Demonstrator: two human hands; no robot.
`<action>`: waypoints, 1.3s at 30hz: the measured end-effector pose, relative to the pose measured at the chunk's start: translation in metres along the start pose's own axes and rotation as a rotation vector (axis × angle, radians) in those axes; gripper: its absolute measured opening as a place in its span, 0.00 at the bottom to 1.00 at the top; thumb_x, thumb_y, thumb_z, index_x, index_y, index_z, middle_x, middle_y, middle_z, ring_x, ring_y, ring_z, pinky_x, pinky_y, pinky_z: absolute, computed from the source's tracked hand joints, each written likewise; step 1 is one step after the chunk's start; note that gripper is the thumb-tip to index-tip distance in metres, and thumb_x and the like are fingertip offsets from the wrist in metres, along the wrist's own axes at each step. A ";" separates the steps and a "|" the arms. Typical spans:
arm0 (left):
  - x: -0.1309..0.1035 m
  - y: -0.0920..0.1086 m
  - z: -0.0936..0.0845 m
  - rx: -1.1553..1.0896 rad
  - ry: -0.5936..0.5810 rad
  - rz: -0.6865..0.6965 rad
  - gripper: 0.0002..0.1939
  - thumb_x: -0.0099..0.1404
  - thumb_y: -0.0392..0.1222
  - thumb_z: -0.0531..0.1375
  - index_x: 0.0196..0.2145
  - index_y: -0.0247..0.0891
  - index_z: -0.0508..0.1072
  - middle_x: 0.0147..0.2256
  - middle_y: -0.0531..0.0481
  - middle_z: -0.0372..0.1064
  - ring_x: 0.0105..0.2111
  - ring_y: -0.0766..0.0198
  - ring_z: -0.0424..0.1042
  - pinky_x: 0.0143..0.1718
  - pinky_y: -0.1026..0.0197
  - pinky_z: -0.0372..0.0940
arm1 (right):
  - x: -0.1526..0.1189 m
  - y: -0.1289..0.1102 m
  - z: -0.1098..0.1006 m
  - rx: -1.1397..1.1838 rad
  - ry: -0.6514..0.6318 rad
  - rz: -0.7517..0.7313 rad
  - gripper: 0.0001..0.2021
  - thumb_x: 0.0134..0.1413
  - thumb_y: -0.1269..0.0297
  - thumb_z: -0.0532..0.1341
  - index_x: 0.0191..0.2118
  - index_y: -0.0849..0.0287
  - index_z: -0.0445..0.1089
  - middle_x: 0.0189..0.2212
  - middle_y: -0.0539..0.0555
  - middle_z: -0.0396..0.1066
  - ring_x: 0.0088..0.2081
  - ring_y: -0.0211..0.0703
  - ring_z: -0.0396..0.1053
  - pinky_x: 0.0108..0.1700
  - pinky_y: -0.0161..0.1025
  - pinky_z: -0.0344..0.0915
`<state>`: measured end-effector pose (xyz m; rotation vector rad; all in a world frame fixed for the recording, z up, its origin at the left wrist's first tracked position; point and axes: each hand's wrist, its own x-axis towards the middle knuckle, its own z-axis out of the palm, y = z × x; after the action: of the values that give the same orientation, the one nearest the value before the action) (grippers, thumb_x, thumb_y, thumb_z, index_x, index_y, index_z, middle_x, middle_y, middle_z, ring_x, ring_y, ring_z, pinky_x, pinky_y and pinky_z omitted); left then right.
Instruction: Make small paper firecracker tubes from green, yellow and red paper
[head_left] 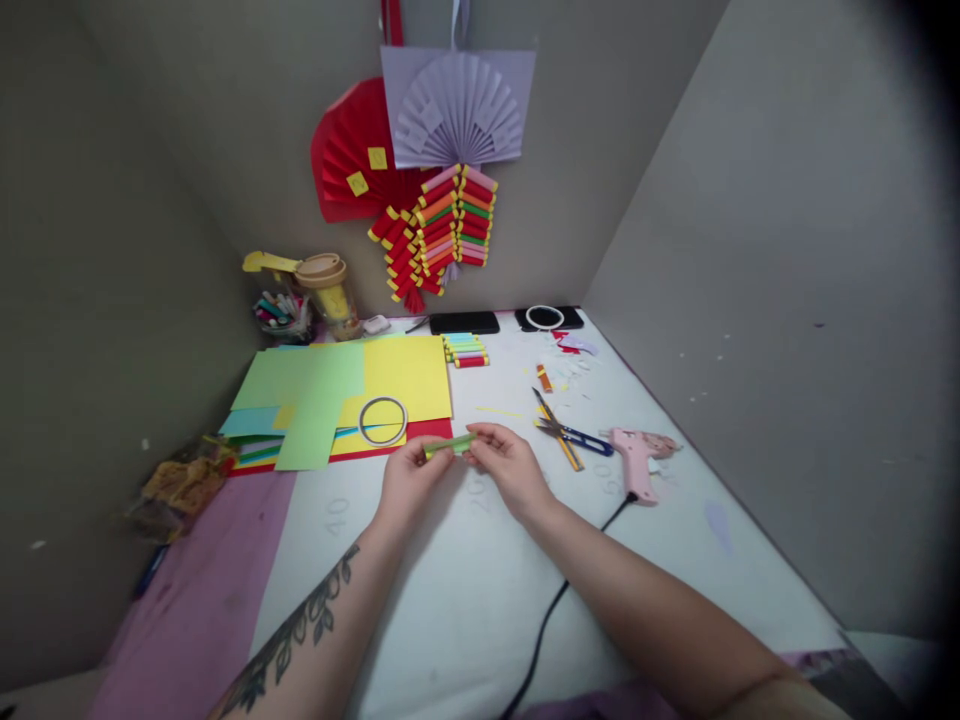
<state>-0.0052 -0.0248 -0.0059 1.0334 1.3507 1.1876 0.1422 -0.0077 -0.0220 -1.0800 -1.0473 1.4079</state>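
Note:
A green paper strip, which looks partly rolled and shows yellow at its left end, is stretched between my two hands just above the table. My left hand pinches its left end between thumb and fingers. The right end is gripped by the fingertips of my right hand. Beyond them, small finished paper rolls with yellow ends lie in a stack. Left of my hands a roll of tape rests on stacked coloured paper.
Scissors and a yellow cutter lie crossed at right, beside a pink glue gun whose black cord runs toward me. Two phones lie at the back. Paper fans with firecracker-like rolls hang on the wall.

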 end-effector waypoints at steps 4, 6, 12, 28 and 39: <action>0.002 0.002 -0.002 -0.191 0.023 -0.118 0.09 0.49 0.42 0.67 0.27 0.34 0.74 0.22 0.53 0.70 0.23 0.69 0.67 0.28 0.67 0.61 | -0.003 -0.001 -0.004 -0.224 -0.039 -0.309 0.10 0.47 0.66 0.63 0.39 0.54 0.69 0.44 0.54 0.65 0.38 0.39 0.68 0.39 0.37 0.68; 0.001 0.005 -0.002 -0.275 0.014 -0.175 0.10 0.47 0.40 0.68 0.26 0.32 0.74 0.22 0.53 0.70 0.23 0.70 0.67 0.29 0.68 0.63 | -0.003 -0.002 -0.006 -0.352 -0.105 -0.402 0.07 0.49 0.69 0.61 0.36 0.54 0.71 0.46 0.56 0.63 0.45 0.42 0.66 0.43 0.38 0.67; -0.001 0.012 -0.002 -0.426 -0.071 -0.323 0.10 0.47 0.36 0.68 0.29 0.30 0.75 0.25 0.51 0.72 0.23 0.73 0.68 0.28 0.71 0.66 | -0.001 -0.003 -0.008 -0.443 -0.147 -0.434 0.06 0.51 0.71 0.61 0.34 0.55 0.73 0.36 0.53 0.67 0.41 0.41 0.67 0.42 0.37 0.65; -0.004 0.011 -0.003 -0.111 -0.054 0.068 0.21 0.50 0.41 0.66 0.42 0.38 0.68 0.31 0.52 0.71 0.29 0.68 0.69 0.31 0.67 0.64 | 0.007 -0.004 -0.015 -0.276 -0.044 -0.196 0.06 0.49 0.65 0.60 0.34 0.58 0.71 0.32 0.52 0.70 0.35 0.41 0.67 0.37 0.37 0.63; -0.003 0.010 -0.005 0.129 0.019 0.064 0.14 0.51 0.47 0.64 0.33 0.34 0.75 0.25 0.51 0.71 0.25 0.68 0.66 0.27 0.66 0.60 | 0.008 -0.003 -0.016 -0.175 -0.026 -0.148 0.07 0.47 0.63 0.63 0.34 0.57 0.71 0.30 0.51 0.71 0.33 0.41 0.67 0.36 0.36 0.63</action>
<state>-0.0104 -0.0269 0.0044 1.1673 1.4333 1.1725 0.1577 0.0013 -0.0228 -1.0875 -1.2619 1.2326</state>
